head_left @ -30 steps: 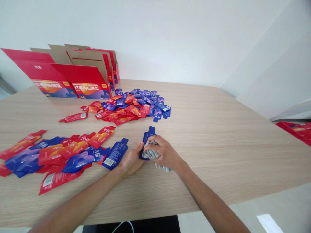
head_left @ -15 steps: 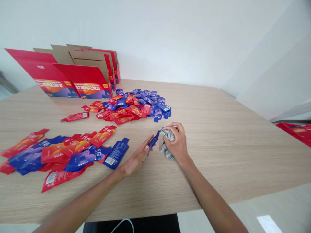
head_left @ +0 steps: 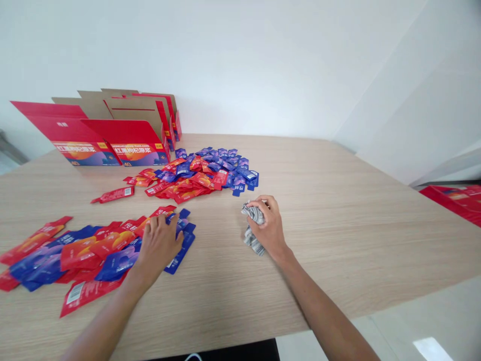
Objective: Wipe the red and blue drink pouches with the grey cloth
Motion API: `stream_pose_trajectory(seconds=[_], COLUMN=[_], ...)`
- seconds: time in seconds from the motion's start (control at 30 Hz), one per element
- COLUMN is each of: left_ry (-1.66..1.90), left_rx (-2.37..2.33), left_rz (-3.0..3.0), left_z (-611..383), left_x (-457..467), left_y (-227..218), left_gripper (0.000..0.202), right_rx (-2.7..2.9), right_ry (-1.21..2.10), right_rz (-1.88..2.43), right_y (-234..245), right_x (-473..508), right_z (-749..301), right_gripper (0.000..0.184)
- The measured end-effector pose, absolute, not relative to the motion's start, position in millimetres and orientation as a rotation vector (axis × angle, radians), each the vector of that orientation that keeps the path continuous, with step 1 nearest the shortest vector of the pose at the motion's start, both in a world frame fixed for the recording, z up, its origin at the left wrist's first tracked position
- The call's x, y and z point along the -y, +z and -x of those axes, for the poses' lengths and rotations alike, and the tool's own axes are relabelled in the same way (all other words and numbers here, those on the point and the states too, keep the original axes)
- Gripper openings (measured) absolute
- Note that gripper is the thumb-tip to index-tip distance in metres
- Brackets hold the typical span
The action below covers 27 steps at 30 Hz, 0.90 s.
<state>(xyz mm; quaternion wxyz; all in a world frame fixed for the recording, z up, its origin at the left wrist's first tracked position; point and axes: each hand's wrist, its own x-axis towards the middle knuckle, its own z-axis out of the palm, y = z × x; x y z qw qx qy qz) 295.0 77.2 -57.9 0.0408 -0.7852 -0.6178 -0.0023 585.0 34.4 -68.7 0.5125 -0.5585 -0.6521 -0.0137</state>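
Note:
My right hand (head_left: 267, 228) is closed around a crumpled grey striped cloth (head_left: 253, 226) and rests on the wooden table (head_left: 338, 210). My left hand (head_left: 160, 244) lies palm down, fingers spread, on a blue pouch (head_left: 181, 239) at the right end of a spread row of red and blue pouches (head_left: 75, 245). A second, denser heap of red and blue pouches (head_left: 203, 173) lies farther back, in the middle of the table.
Open red cardboard boxes (head_left: 112, 135) with brown flaps stand at the back left against the white wall. One red pouch (head_left: 112, 194) lies alone between the boxes and the near row. Something red (head_left: 454, 196) sits off the table at the right.
My left hand carried the blue pouch leftward from beside the cloth and laid it onto the near row. My right hand kept hold of the cloth and barely moved.

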Motion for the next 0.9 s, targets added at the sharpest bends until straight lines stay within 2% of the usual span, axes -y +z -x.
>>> stream_pose_trajectory(seconds=[0.13, 0.4, 0.57, 0.73, 0.9], left_ry=[0.353, 0.562, 0.456, 0.218, 0.013], left_rx=[1.973, 2.002, 2.067, 2.189, 2.171], left_rz=[2.376, 2.479, 2.470, 2.277, 2.258], left_z=[-275.3, -268.6, -240.3, -184.3, -149.4], left_x=[-80.5, -77.8, -129.8, -215.0, -256.3], left_y=[-49.4, -32.1, -27.2, -23.4, -31.9], left_gripper=[0.057, 0.060, 0.062, 0.059, 0.056], right_rx=[1.564, 1.569, 1.561, 1.555, 1.574], right_ry=[-0.022, -0.024, -0.017, -0.022, -0.032], right_rz=[1.345, 1.319, 1.329, 1.339, 1.364], right_y=[-66.8, -64.5, -66.6, -68.6, -67.9], right_x=[-33.8, -32.9, -34.2, -36.0, -36.2], right_z=[-583.8, -582.4, -583.6, -585.3, -585.5], right_gripper=[0.027, 0.028, 0.027, 0.027, 0.024])
